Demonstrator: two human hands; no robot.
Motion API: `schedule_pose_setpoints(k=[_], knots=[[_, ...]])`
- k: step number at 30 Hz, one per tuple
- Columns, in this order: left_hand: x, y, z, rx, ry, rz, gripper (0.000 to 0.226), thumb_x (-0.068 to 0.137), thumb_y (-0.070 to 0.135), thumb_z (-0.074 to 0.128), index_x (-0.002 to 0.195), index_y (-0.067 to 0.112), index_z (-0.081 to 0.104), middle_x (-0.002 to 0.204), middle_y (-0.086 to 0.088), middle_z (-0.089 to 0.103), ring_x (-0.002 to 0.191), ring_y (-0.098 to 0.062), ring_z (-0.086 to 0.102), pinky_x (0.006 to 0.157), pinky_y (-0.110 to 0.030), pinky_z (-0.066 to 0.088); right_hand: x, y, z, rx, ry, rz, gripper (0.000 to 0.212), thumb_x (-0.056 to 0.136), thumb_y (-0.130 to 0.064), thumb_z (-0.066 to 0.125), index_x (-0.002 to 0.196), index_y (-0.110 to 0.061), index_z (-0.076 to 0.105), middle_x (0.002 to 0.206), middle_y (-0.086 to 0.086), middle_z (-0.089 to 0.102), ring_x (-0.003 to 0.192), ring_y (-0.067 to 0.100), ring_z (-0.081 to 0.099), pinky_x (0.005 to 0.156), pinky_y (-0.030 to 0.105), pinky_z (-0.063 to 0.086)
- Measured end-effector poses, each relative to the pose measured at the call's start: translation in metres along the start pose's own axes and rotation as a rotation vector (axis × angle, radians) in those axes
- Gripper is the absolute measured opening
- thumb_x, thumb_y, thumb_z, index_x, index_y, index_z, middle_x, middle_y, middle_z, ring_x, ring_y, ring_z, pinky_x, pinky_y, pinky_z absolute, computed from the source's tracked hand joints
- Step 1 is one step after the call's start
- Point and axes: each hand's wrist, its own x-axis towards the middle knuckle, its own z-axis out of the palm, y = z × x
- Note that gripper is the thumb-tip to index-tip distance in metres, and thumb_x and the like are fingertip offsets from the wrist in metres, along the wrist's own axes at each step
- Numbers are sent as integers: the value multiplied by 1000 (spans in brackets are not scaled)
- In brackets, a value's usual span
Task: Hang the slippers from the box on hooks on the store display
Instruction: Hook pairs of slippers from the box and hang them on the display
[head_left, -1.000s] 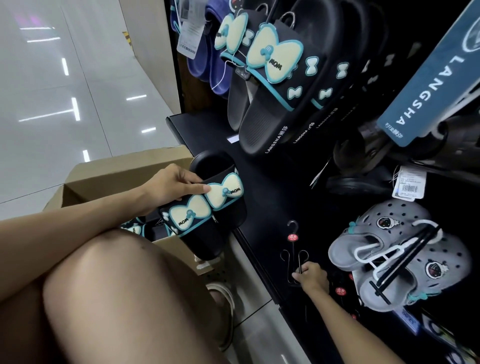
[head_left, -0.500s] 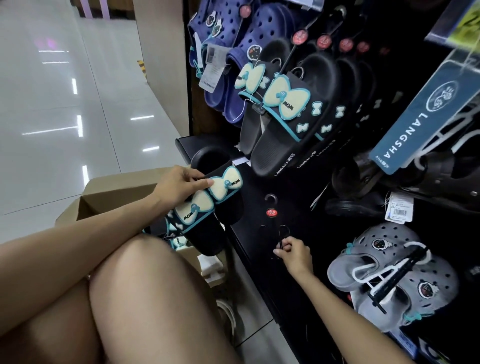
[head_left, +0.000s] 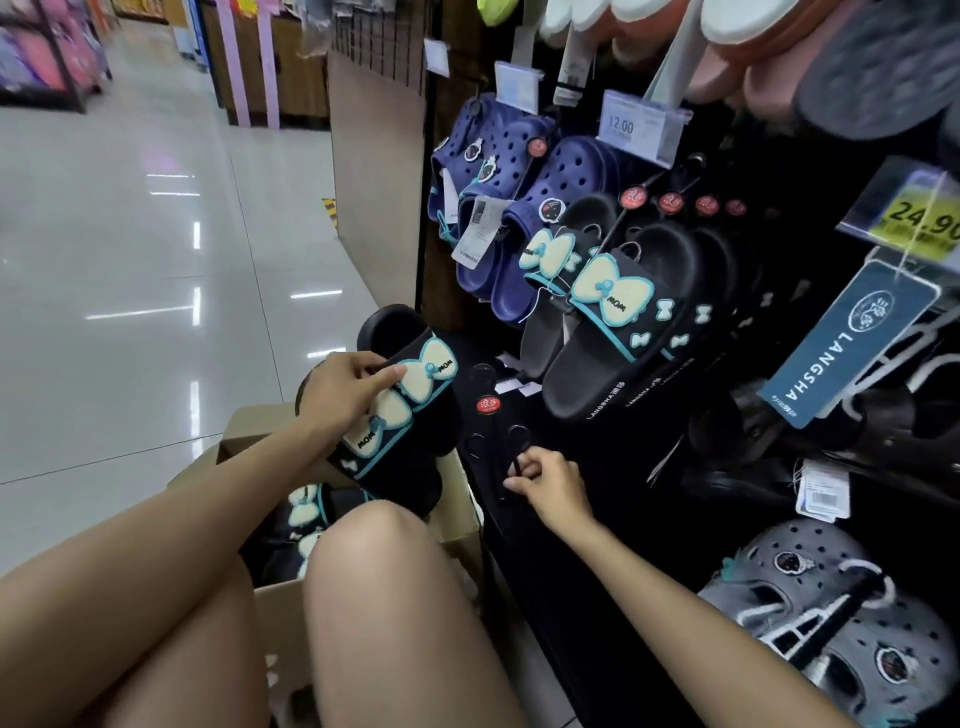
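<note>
Black slides with cream bows (head_left: 410, 410) are gripped as a pair by the left hand (head_left: 345, 392), fingers curled over the straps, held just above the cardboard box (head_left: 291, 618) where more of the same lie. A black plastic hanger (head_left: 501, 447) is pinched by the right hand (head_left: 545, 480) against the dark display (head_left: 623, 519), below an identical pair already hung (head_left: 613, 322) beside navy clogs (head_left: 519, 192).
</note>
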Motion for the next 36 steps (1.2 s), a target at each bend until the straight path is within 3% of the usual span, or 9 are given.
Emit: schedule_pose_setpoints(k=[5,11,15,20,24,27,32,36], knots=[[5,-9,-26,-35,100,-23,30,87,49,69,101,24,75,76,2,71,77,-16,67,65,-32,49,17,-47,9,43,-8,-99,27,73,-18,84,67,-30,61,71,-8,66,75,14,66,72,32,55],[8,-18,-57,-40,244,-51,24,89,47,66,98,25,74,75,5,66,75,-15,62,61,-30,40,41,-108,22,100,-43,-237,15,68,-23,82,73,-24,67,67,-2,66,70,23,66,71,51,58],[8,-28,-77,-81,278,-84,24,89,46,67,97,25,75,80,3,70,82,-20,66,67,-32,44,50,-153,34,107,-75,-315,20,72,-17,84,86,-13,71,70,1,70,73,24,69,75,44,58],[6,-39,-100,-130,348,-136,26,88,47,67,100,24,75,88,3,73,87,-18,66,76,-34,50,52,-198,52,99,-146,-382,25,73,-19,84,68,-32,63,67,-6,69,67,13,66,75,43,59],[2,-48,-114,-180,413,-163,16,89,43,68,90,28,74,84,7,73,83,-14,67,72,-30,51,53,-222,65,125,-201,-410,21,77,-21,82,72,-33,65,75,-9,71,72,8,65,78,36,56],[0,-53,-119,-196,453,-191,19,89,42,67,90,25,75,82,7,72,82,-12,66,66,-27,47,48,-223,81,122,-239,-424,20,78,-19,80,74,-32,66,83,-7,74,76,8,67,83,36,57],[4,-61,-123,-264,509,-257,21,89,46,66,94,27,74,84,10,71,86,-11,66,81,-36,53,47,-202,97,93,-275,-398,12,78,-18,80,86,-17,72,81,-2,74,79,14,68,84,40,56],[9,-66,-123,-254,527,-273,25,87,52,64,96,31,74,87,11,73,87,-14,68,86,-43,56,53,-194,86,45,-249,-392,20,79,-15,79,75,-27,64,76,-7,71,72,6,64,78,30,53]])
